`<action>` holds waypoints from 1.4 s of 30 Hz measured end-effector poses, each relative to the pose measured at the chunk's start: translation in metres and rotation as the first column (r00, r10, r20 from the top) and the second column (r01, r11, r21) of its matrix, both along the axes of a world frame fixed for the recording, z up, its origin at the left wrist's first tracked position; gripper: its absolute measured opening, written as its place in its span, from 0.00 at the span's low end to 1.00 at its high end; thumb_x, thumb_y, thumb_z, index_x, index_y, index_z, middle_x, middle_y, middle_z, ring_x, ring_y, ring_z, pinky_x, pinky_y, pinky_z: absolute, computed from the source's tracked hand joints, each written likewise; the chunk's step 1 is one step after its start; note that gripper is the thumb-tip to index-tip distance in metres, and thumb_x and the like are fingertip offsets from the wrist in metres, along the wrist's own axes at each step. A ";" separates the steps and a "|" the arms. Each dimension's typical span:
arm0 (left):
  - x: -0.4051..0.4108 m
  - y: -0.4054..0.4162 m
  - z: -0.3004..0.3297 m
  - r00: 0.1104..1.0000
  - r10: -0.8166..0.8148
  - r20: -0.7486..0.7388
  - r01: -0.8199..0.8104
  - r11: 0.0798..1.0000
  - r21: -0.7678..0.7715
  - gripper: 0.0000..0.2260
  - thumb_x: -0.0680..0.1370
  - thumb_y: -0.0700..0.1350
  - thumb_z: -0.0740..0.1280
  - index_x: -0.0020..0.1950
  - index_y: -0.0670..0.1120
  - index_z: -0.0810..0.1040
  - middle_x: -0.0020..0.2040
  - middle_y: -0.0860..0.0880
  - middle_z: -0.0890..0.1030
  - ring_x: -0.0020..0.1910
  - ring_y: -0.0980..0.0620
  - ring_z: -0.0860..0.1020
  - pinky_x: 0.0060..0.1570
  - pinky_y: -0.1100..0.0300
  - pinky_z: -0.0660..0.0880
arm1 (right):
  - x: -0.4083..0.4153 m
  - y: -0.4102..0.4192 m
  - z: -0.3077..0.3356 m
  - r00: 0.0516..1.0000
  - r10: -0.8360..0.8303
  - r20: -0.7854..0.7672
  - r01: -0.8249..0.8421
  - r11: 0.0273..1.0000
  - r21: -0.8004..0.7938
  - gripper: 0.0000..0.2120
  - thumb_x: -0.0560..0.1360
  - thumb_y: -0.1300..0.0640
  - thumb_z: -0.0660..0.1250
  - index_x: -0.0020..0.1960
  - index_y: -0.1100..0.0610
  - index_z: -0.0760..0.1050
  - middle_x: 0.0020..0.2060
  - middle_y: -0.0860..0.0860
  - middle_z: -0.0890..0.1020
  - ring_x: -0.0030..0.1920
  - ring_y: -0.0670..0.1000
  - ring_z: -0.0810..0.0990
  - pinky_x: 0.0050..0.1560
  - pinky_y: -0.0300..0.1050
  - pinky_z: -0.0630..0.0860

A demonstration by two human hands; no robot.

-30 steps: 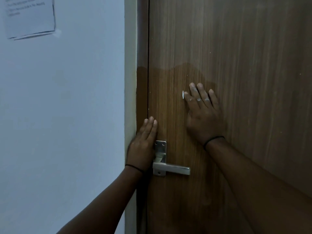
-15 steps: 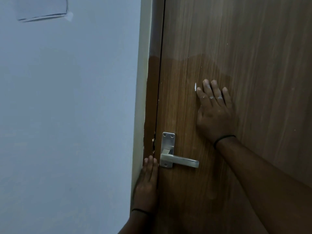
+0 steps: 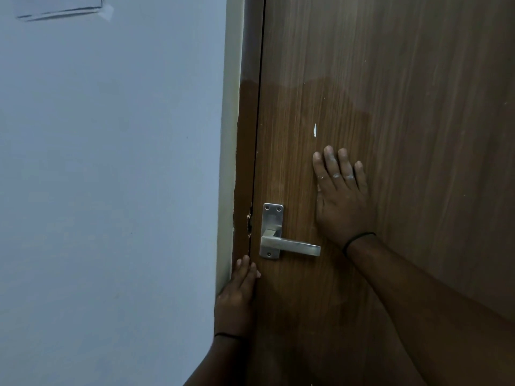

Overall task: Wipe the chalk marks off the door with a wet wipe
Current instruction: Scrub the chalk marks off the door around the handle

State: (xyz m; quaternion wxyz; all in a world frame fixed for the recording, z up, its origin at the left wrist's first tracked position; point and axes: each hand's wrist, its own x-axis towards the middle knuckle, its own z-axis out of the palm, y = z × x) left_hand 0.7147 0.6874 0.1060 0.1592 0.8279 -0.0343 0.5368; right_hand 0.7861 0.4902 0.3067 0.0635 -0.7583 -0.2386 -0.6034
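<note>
The brown wooden door [image 3: 404, 79] fills the right half of the view, and a darker damp-looking patch spreads across its middle. One small white mark [image 3: 315, 130] sits on the door just above my right hand [image 3: 341, 196]. That hand lies flat on the door, fingers stretched upward and close together, with white residue on the knuckles. No wipe shows; anything under the palm is hidden. My left hand [image 3: 238, 296] rests flat against the door frame [image 3: 246, 151], below the handle, and holds nothing.
A silver lever handle [image 3: 289, 245] on its plate sits between my two hands. A pale blue wall [image 3: 111, 190] fills the left side, with the bottom edge of a paper sheet [image 3: 60, 12] taped at the top left. The frame is chipped beside the latch.
My right hand has slid down the door, away from the white mark. My left hand dropped from beside the handle plate to below it. The view shifted a little.
</note>
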 end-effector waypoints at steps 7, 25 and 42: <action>-0.019 -0.013 0.055 0.994 -0.031 0.107 0.080 0.872 -0.483 0.06 0.77 0.41 0.71 0.52 0.47 0.84 0.48 0.50 0.85 0.46 0.52 0.82 0.50 0.63 0.76 | -0.030 -0.001 -0.011 0.980 0.059 -0.192 -0.058 0.998 0.013 0.26 0.81 0.61 0.58 0.78 0.55 0.58 0.78 0.54 0.58 0.79 0.55 0.51 0.78 0.56 0.50; -0.064 -0.032 0.124 0.713 -0.682 0.165 0.461 0.278 -0.843 0.08 0.80 0.48 0.66 0.46 0.50 0.84 0.42 0.50 0.86 0.44 0.53 0.85 0.43 0.62 0.81 | -0.113 0.033 -0.043 0.706 0.533 -0.467 -0.475 0.845 0.247 0.08 0.77 0.65 0.68 0.54 0.62 0.83 0.47 0.56 0.85 0.49 0.51 0.82 0.49 0.23 0.68; -0.043 -0.010 0.117 0.959 -0.280 0.047 0.212 0.594 -0.776 0.07 0.81 0.45 0.62 0.48 0.50 0.81 0.43 0.50 0.84 0.40 0.53 0.82 0.49 0.53 0.81 | -0.062 0.066 0.001 0.825 0.162 -0.542 -0.254 0.962 -0.098 0.09 0.81 0.60 0.62 0.53 0.61 0.80 0.55 0.56 0.77 0.52 0.51 0.77 0.49 0.37 0.67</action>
